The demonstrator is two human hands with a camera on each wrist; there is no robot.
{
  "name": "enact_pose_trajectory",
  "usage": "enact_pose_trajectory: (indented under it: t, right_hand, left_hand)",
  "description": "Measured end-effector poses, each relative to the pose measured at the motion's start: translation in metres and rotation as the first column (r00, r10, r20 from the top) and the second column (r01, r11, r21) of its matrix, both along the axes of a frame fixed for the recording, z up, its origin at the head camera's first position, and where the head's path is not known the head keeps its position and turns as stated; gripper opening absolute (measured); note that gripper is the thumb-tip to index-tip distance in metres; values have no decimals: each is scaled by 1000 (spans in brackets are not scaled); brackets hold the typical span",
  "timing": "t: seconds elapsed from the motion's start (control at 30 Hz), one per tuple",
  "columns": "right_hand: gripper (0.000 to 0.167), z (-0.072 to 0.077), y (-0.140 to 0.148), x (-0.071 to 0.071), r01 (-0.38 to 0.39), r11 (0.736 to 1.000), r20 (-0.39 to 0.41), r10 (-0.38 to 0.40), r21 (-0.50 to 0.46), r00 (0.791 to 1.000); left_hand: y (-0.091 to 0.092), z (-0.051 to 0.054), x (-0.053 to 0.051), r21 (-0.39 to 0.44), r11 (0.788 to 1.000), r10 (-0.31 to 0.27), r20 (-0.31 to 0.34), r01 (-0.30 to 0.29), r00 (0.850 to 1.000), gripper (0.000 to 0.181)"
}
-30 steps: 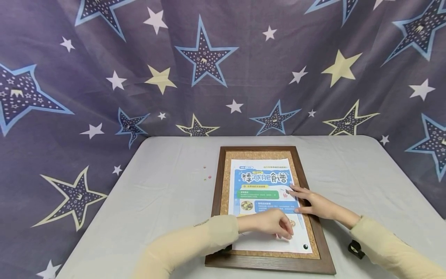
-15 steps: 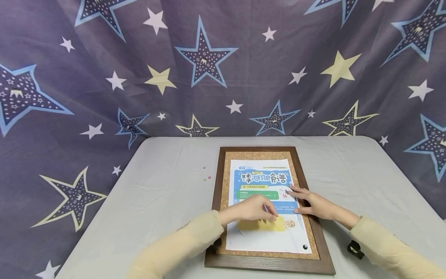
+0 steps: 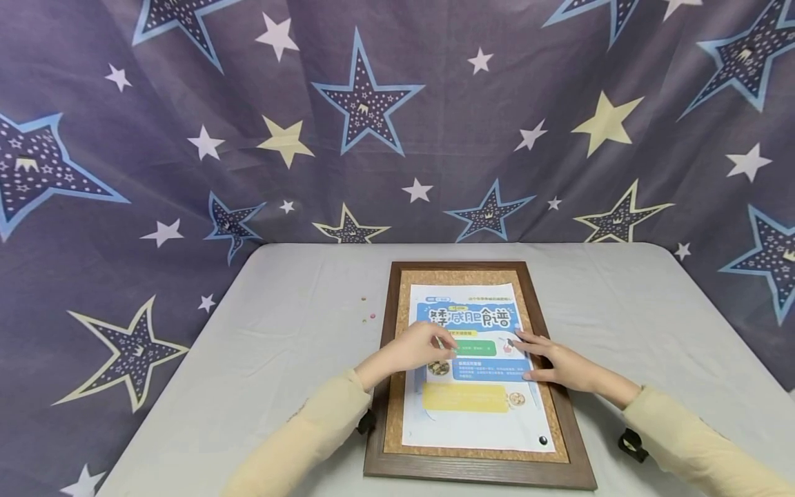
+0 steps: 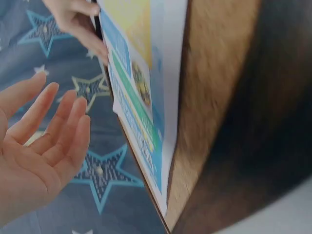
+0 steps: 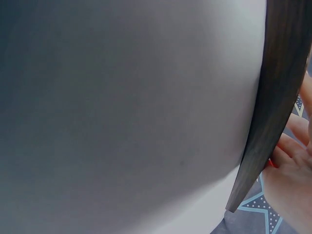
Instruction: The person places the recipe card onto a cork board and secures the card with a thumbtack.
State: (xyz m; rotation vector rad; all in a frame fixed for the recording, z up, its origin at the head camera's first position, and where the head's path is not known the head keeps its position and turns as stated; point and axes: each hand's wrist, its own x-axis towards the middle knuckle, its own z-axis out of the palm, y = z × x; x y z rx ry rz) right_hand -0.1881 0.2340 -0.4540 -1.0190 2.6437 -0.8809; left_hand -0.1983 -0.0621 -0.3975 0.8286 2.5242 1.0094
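A printed sheet with blue, green and yellow blocks lies on a cork board in a dark wooden frame. One dark round pushpin sits at the sheet's lower right corner. Over the sheet's left side is my left hand, its fingers loosely bent; the left wrist view shows nothing held in that hand. My right hand rests across the frame's right side, fingertips spread on the sheet's right edge. In the right wrist view a small red spot by the palm is unclear.
Several tiny coloured pieces, one a pink piece, lie on the grey tablecloth left of the board. A star-patterned curtain hangs behind the table. Each wrist carries a dark device, such as the right wrist camera.
My left hand has moved up and left from the lower part of the sheet, uncovering the yellow block. The right hand stays where it was.
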Motion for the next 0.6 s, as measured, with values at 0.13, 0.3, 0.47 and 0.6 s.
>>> enact_pose_trajectory:
  t: [0.13,0.3,0.47,0.6]
  right_hand:
    - [63,0,0,0,0,1000,-2,0,2,1000]
    - [63,1,0,1,5,1000,-2,-5,9,1000]
    - [63,1,-1,0,12,1000,4,-12,20,1000]
    - [64,1,-1,-1,17,999,18,-18,29,1000]
  left_hand:
    - [-13,0,-7,-11,996,83,-63,-84,995,17]
    - [-31,-2,-16,18,989,149,-134,-148,980,17]
    - [-48,-7,-24,44,975,222,-180,-217,958,16]
    - [-61,-11,-31,63,963,268,-204,-261,941,15]
